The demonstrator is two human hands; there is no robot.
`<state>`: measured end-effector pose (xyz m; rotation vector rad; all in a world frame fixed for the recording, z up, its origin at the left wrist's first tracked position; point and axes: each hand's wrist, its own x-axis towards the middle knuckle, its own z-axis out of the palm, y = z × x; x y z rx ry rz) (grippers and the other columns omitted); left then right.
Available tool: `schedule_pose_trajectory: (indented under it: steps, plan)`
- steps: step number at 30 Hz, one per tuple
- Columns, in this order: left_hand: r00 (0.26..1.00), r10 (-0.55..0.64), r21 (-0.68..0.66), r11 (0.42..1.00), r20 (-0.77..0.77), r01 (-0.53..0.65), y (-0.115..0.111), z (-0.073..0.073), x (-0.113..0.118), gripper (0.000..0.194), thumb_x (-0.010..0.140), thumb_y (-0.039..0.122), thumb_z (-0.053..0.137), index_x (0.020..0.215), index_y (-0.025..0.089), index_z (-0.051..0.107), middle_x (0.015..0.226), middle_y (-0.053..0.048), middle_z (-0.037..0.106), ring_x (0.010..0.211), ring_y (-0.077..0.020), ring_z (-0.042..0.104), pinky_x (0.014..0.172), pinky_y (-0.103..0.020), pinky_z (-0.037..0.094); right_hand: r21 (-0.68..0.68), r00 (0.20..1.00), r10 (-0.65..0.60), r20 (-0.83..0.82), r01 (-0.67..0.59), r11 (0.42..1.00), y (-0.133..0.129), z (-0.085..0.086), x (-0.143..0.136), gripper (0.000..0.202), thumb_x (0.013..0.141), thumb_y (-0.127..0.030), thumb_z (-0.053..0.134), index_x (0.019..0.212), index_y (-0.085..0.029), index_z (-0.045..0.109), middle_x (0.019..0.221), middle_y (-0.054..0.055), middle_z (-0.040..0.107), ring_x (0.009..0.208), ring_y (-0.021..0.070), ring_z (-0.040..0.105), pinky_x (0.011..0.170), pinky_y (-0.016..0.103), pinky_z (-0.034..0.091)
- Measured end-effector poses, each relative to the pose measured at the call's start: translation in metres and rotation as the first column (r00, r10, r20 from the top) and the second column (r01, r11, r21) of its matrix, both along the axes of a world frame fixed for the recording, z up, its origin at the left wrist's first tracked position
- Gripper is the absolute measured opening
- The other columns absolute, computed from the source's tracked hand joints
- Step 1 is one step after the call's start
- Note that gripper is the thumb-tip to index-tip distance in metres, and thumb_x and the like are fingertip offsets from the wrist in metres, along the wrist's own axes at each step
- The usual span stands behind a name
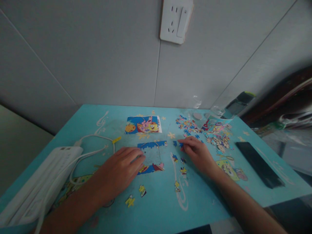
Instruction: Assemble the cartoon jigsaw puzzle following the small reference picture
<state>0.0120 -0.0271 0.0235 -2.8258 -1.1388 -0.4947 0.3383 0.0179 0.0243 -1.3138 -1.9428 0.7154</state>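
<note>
With twelve o'clock pointing away from the person, the left hand (124,162) lies palm-down and open, fingers loosely bent, over the left side of a partly assembled jigsaw border of blue and multicoloured cardboard (151,168), which extends from it toward three o'clock. The border has a far strip and a near strip, with turquoise tabletop (207,208) between them. The right hand (195,149) is partly closed, thumb and index finger together at a small blue jigsaw piece (180,144); whether they pinch it or only touch it, I cannot tell. From this hand, the border lies at nine o'clock, well apart from the palm, and four small multicoloured loose pieces (183,170) lie between seven and nine. A heap of mixed blue and pink pieces (188,125) is at twelve, and a paler heap of pieces (220,141) between two and three, beside a clear container with a printed cartoon band (215,125). From the left hand, a rectangular printed cartoon picture (143,124) lies at one o'clock, two yellow loose pieces (130,201) between four and six, and a long white power strip (44,185) between eight and nine.
</note>
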Motion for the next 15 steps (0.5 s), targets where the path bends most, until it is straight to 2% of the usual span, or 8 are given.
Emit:
schedule_pose_trajectory:
  steps: [3,7,11,15]
  plan:
    - [1.000,0.004,-0.001,1.000,-0.010,-0.004,-0.0005,-0.0002,-0.0001,0.024,0.099,0.015,0.052,0.118,0.015,0.067,0.117,-0.010,0.065,0.109,-0.0275,0.060,0.096,-0.050,0.055,-0.149,0.991,-0.064,-0.115,0.046,0.988,0.0001,-0.0013,0.0015,0.025,0.095,-0.032,0.059,0.110,-0.021,0.075,0.091,0.006,0.069,0.078,0.0187,0.068,0.073,0.034,0.053]
    - [1.000,0.003,0.003,1.000,-0.003,-0.003,-0.0005,-0.0003,0.0010,0.024,0.100,0.016,0.052,0.118,0.016,0.067,0.117,-0.010,0.066,0.109,-0.0265,0.061,0.096,-0.049,0.055,-0.346,0.947,-0.157,-0.279,0.053,0.937,0.0017,-0.0036,0.0041,0.030,0.087,-0.043,0.072,0.104,-0.019,0.072,0.086,0.005,0.075,0.079,0.0203,0.072,0.075,0.034,0.056]
    - [1.000,0.000,0.001,1.000,-0.001,0.000,0.0003,0.0005,0.0024,0.024,0.099,0.015,0.052,0.117,0.017,0.068,0.115,-0.009,0.066,0.108,-0.0258,0.061,0.095,-0.047,0.055,-0.365,0.937,-0.167,-0.308,0.045,0.930,0.0027,-0.0002,0.0041,0.035,0.080,-0.049,0.078,0.096,-0.019,0.070,0.081,0.005,0.076,0.074,0.0194,0.072,0.071,0.033,0.056]
    - [1.000,0.003,-0.005,1.000,-0.001,-0.003,0.0003,0.0009,0.0021,0.024,0.101,0.018,0.050,0.116,0.016,0.068,0.116,-0.010,0.066,0.107,-0.0260,0.062,0.096,-0.049,0.055,-0.401,0.934,-0.190,-0.302,0.057,0.914,0.0019,0.0025,0.0039,0.037,0.080,-0.050,0.078,0.098,-0.019,0.070,0.084,0.008,0.079,0.078,0.0206,0.073,0.076,0.035,0.057]
